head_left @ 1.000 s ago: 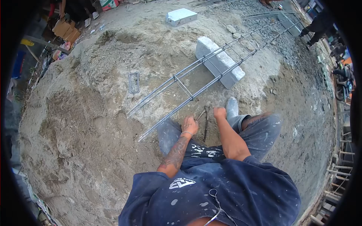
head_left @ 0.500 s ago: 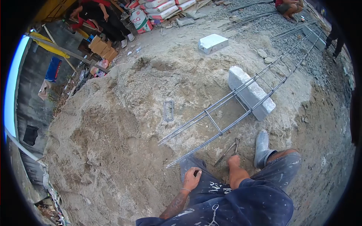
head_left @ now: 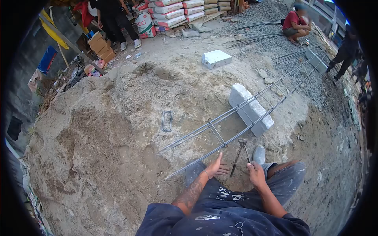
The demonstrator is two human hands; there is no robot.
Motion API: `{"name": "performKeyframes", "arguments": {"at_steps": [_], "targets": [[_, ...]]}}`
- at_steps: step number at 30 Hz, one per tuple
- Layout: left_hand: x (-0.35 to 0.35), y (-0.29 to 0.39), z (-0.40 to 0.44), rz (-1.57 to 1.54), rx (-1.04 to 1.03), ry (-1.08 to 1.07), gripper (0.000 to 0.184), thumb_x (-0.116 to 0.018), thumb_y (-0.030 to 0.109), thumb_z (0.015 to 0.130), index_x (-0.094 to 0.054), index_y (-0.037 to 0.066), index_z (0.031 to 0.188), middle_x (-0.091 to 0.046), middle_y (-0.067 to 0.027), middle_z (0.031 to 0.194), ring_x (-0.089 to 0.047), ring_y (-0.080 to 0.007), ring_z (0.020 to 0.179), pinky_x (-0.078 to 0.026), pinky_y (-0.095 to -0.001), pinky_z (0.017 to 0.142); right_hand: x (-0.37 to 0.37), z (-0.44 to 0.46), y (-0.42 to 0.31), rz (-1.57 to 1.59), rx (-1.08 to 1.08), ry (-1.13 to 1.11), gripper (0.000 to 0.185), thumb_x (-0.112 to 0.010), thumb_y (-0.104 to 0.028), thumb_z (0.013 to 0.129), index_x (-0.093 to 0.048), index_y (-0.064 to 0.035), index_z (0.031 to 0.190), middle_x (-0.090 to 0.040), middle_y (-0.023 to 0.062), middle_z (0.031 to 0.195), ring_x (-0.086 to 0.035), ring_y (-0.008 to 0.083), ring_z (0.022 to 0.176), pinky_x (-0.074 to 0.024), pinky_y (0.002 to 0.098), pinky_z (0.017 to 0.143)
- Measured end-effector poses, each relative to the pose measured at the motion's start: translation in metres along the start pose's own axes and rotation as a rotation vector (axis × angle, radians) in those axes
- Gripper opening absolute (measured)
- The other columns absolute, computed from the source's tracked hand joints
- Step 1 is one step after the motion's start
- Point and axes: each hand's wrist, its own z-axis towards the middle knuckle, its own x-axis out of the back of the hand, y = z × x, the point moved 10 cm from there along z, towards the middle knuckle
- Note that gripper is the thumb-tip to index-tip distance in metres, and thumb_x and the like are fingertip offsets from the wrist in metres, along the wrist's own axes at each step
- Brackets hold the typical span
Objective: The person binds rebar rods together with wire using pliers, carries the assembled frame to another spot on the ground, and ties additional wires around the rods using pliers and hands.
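Observation:
My right hand [head_left: 256, 174] is closed round one handle of the pincers [head_left: 237, 157], whose head points away from me, near the lower rod of the rebar cage. Beside it on the left, my left hand [head_left: 216, 166] has its fingers spread and holds nothing, just below the cage's near end. The long rebar cage [head_left: 225, 144] slants up to the right and rests on a pale concrete block [head_left: 252, 110]. Its far end lies on another block [head_left: 316, 61]. Some rectangular wire stirrups [head_left: 167, 121] lie on the sand left of the cage.
A white block [head_left: 216, 59] sits beyond the cage. Cement bags [head_left: 169, 12] are stacked at the back, near loose rods [head_left: 256, 39] on gravel. One person [head_left: 297, 26] squats at the back right; others stand at both sides. My boot [head_left: 258, 154] is right of the pincers.
The view has shifted. My right hand has taken hold of a pincer handle and the pincers are raised and opened. My left hand has moved towards the cage, its fingers now spread.

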Motion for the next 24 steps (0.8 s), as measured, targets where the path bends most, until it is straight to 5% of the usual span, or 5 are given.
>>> {"name": "performKeyframes", "arguments": {"at_steps": [1,7,12,14,24], "targets": [[-0.025,0.005,-0.008,-0.139,0.101,-0.183,0.092,-0.028,0.066,0.085,-0.027,-0.016,0.128,-0.050,-0.0293,0.117,-0.057,-0.0354,0.101,-0.048,-0.0402,0.086,0.018,-0.012,-0.015,0.046,0.006,-0.095,0.028,-0.049,-0.021,0.088,-0.052,0.0043,0.077,-0.046,0.0165,0.058,-0.043,0.0207,0.056,-0.0373,0.0349,0.056],[-0.109,0.125,-0.068,0.299,-0.257,-0.476,0.074,-0.047,0.048,0.088,-0.027,-0.010,0.129,-0.055,-0.0254,0.105,-0.061,-0.0317,0.092,-0.052,-0.0394,0.077,0.036,-0.066,-0.173,-0.791,0.484,-0.478,0.021,-0.057,-0.020,0.079,-0.060,-0.0029,0.091,-0.060,0.0135,0.068,-0.060,0.0305,0.065,-0.0458,0.0383,0.056],[-0.094,0.148,-0.085,0.992,-0.691,0.033,0.033,-0.048,0.029,0.092,-0.055,-0.002,0.101,-0.049,-0.0013,0.065,-0.052,-0.0112,0.059,-0.042,-0.0259,0.047,0.003,-0.078,-0.217,-1.154,0.774,-0.574,0.021,-0.057,-0.019,0.073,-0.061,-0.0062,0.090,-0.060,0.0114,0.070,-0.061,0.0301,0.066,-0.0486,0.0393,0.057],[-0.072,0.143,-0.095,0.698,-0.624,0.060,0.031,-0.047,0.027,0.093,-0.055,-0.002,0.099,-0.045,0.0010,0.063,-0.047,-0.0086,0.055,-0.038,-0.0241,0.046,-0.002,-0.081,-0.241,-1.207,0.953,-0.555,0.017,-0.061,-0.020,0.073,-0.060,-0.0048,0.079,-0.058,0.0091,0.070,-0.059,0.0277,0.067,-0.0463,0.0399,0.056],[0.001,0.272,-0.169,-0.075,-1.079,0.277,0.024,-0.045,0.021,0.094,-0.053,-0.001,0.101,-0.035,0.0056,0.062,-0.031,-0.0034,0.048,-0.028,-0.0195,0.043,0.036,0.050,-0.328,-0.100,0.773,-0.146,0.020,-0.071,-0.015,0.074,-0.059,-0.0016,0.083,-0.061,0.0049,0.067,-0.055,0.0082,0.059,-0.0422,0.0230,0.052]]}}
